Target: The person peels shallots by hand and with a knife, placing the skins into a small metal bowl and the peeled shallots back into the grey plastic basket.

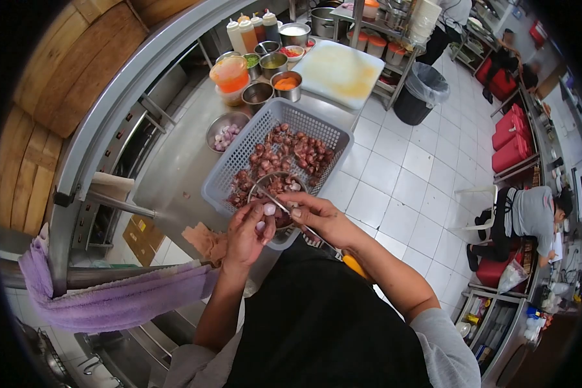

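Observation:
My left hand is closed around a pale peeled shallot, and a second pale piece shows lower between the fingers. A knife with a yellow handle is gripped in my right hand. Its narrow blade points up and left past the shallot. Both hands are over a small metal bowl at the near end of a grey perforated basket. Reddish-brown unpeeled shallots lie heaped in the basket. Left of it, peeled shallots sit in a metal bowl.
Behind the basket are a stained white cutting board, metal pots, an orange-filled tub and squeeze bottles. A purple towel hangs at left. A lined bin stands on the floor; a seated person is at right.

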### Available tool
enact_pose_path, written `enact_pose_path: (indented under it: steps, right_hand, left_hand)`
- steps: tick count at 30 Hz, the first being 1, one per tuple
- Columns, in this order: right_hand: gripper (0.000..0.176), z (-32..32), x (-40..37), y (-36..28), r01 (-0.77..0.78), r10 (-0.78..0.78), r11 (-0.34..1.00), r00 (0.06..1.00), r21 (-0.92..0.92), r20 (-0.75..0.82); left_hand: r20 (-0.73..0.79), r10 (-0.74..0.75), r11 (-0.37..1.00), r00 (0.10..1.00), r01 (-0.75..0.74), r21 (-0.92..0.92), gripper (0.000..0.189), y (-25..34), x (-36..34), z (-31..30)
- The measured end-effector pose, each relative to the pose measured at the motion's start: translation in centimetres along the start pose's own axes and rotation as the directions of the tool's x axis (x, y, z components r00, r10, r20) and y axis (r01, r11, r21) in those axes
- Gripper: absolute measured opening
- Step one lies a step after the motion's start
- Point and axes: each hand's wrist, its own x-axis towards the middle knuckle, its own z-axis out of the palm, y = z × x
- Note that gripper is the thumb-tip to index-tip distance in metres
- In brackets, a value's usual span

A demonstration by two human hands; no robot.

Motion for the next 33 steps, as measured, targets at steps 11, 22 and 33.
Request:
enact_pose_path:
  steps: [11,22,33]
  right_hand:
    - [0.050,1.5,-1.2,-2.0,-0.048,0.050,0.990,0.999,-0.131,0.014]
    - [0.042,-0.1,-0.1,-1.3,-0.051,0.063,0.991,0.993,0.126,-0.097]
    - [0.045,-0.6,-0.2,0.6,-0.049,0.057,0.997,0.991,0.066,-0.123]
  left_hand:
    - [-0.008,0.051,0.999,0.999,-0.051,-0.013,0.020,-0.4,0.0,-0.7]
    - [0.119,-0.013,0.996,0.993,0.024,-0.089,0.028,0.5,0.2,-0.3]
    - [-0.123,0.108,0.994,0.987,-0.105,0.028,0.025,-0.3,0.5,-1.2]
